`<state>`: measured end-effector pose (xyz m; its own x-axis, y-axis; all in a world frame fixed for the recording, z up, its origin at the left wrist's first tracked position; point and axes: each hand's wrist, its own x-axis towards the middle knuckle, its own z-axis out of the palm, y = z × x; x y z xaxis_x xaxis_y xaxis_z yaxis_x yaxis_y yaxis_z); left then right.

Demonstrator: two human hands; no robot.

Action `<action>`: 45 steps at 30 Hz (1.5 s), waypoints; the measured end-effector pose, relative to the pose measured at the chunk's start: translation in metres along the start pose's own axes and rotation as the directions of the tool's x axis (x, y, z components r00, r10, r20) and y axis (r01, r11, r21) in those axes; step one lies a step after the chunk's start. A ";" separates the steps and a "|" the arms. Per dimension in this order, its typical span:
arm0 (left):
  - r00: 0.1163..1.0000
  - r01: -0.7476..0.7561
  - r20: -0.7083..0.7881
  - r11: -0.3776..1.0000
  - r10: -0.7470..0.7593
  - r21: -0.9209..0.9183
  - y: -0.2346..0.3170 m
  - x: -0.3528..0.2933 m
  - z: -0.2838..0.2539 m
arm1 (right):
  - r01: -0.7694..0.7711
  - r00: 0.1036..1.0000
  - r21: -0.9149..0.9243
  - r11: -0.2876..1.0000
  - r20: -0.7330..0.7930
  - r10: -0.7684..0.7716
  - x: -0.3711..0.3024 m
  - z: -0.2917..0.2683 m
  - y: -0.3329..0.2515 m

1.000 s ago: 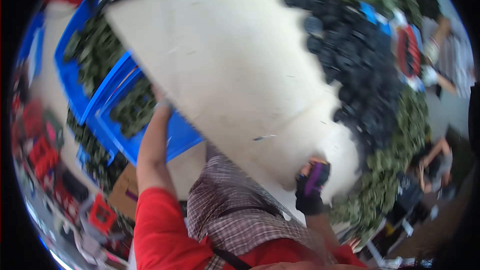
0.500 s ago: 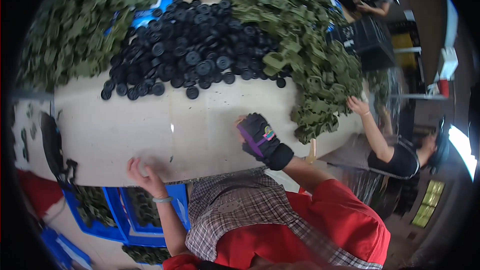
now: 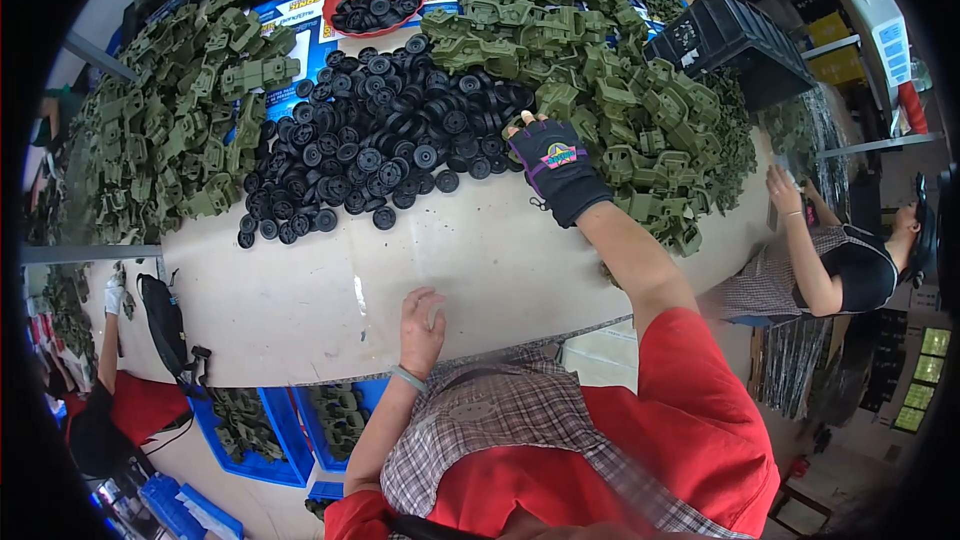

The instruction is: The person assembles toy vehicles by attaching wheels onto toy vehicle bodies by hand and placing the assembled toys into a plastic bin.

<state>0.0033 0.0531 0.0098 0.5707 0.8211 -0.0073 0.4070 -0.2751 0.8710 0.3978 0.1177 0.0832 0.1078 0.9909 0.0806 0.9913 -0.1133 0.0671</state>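
My right hand (image 3: 550, 158), in a black fingerless glove with purple trim, reaches to where black toy wheels (image 3: 370, 130) meet olive-green plastic vehicle bodies (image 3: 640, 130). Its bare fingertips are spread at the edge of both heaps, and I see nothing held; the palm side is hidden. Nearer to me, my bare left hand (image 3: 422, 328) hovers over the pale tabletop (image 3: 310, 305), its fingers loosely bent and apart with nothing in them. A band circles that wrist.
Beyond the wheels sits a red dish (image 3: 338, 2) of more black wheels. Another green heap (image 3: 170, 130) covers the left side. A black crate (image 3: 740, 40) stands far right. Blue bins (image 3: 285, 465) hold green parts below the front edge. Co-workers' hands show left, right and at the back.
My right hand has moved away from me, up to the edge of the heaps. The left hand has shifted right over the table. The view has turned slightly, showing more of the far side.
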 end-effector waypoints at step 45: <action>0.959 0.210 0.153 0.960 -0.239 0.187 -0.016 0.025 -0.004 | -0.231 0.910 0.611 0.758 -0.140 0.390 -0.018 0.088 -0.088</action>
<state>0.0080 0.0805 -0.0025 0.5589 0.7767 -0.2904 0.6434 -0.1853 0.7428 0.3157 0.1166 -0.0116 0.4744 0.8472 0.2390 0.7722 -0.2702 -0.5750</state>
